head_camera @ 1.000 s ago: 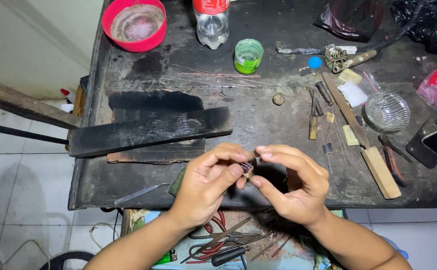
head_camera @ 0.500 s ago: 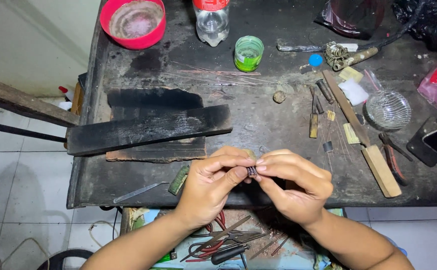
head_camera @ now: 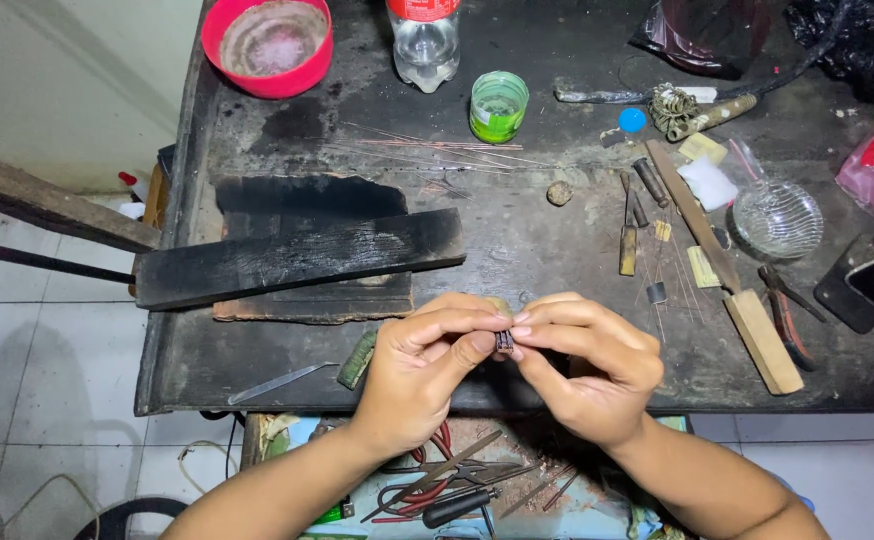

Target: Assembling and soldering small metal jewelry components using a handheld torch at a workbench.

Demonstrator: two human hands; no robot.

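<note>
My left hand (head_camera: pixel 427 370) and my right hand (head_camera: pixel 582 365) meet above the front edge of a dark, scorched workbench (head_camera: pixel 517 250). Pinched between the fingertips of both hands is a tiny dark metal piece (head_camera: pixel 504 341); most of it is hidden by my fingers. Just left of my left hand a small green-handled tool (head_camera: pixel 357 360) lies on the bench, and a thin metal blade (head_camera: pixel 277 382) lies further left.
A charred wooden plank (head_camera: pixel 297 258) crosses the bench's left half. Behind it are a red bowl (head_camera: pixel 268 44), a clear plastic bottle (head_camera: pixel 425 45) and a green cup (head_camera: pixel 498 106). On the right are thin wires (head_camera: pixel 427 150), a wooden-handled file (head_camera: pixel 727 265), a glass dish (head_camera: pixel 777 218), pliers (head_camera: pixel 782 310). A drawer of tools (head_camera: pixel 437 485) sits below.
My hands have dropped slightly toward the bench's front edge and closed tighter together, so the small piece is now pinched between both sets of fingertips.
</note>
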